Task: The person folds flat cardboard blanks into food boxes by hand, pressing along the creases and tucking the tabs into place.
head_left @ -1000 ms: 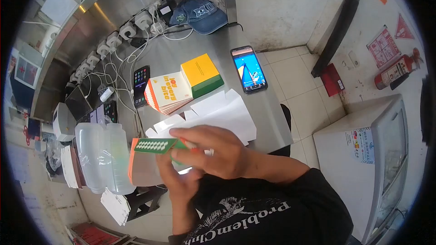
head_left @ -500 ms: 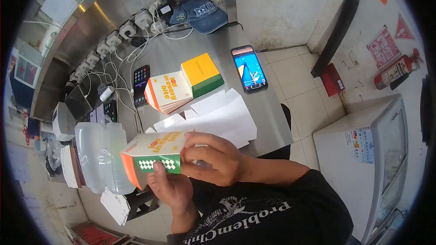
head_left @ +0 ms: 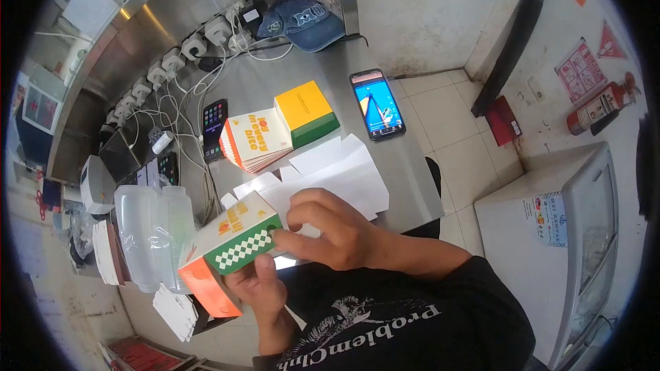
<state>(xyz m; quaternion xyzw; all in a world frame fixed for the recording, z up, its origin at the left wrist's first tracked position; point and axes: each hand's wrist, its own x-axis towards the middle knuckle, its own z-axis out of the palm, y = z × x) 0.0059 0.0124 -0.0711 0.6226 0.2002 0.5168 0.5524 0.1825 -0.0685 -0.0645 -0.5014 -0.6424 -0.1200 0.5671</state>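
A small printed cardboard food box (head_left: 242, 250) is tilted in front of me, its white top, green diamond-patterned side and orange end showing. My left hand (head_left: 260, 287) grips it from below, with the thumb upright by the green side and the other fingers mostly hidden. At the box's right end, my right hand (head_left: 331, 232) has its fingers bent, with the fingertips at the edge of the green side by a dark round hole. Beyond my hands lie flat white card sheets (head_left: 344, 178) and a stack of folded boxes (head_left: 258, 136) with a yellow panel (head_left: 302, 106).
A lit phone (head_left: 378, 104) lies near the steel table's right edge, another phone (head_left: 214, 127) left of the boxes. Cables and plugs (head_left: 194, 45) run along the back, beside a blue cap (head_left: 302, 22). Translucent plastic containers (head_left: 155, 237) stand left of my hands.
The box has tilted and turned, so its orange end shows more and sits lower. My left thumb has slipped lower along the green side; my right fingers stay at the right end.
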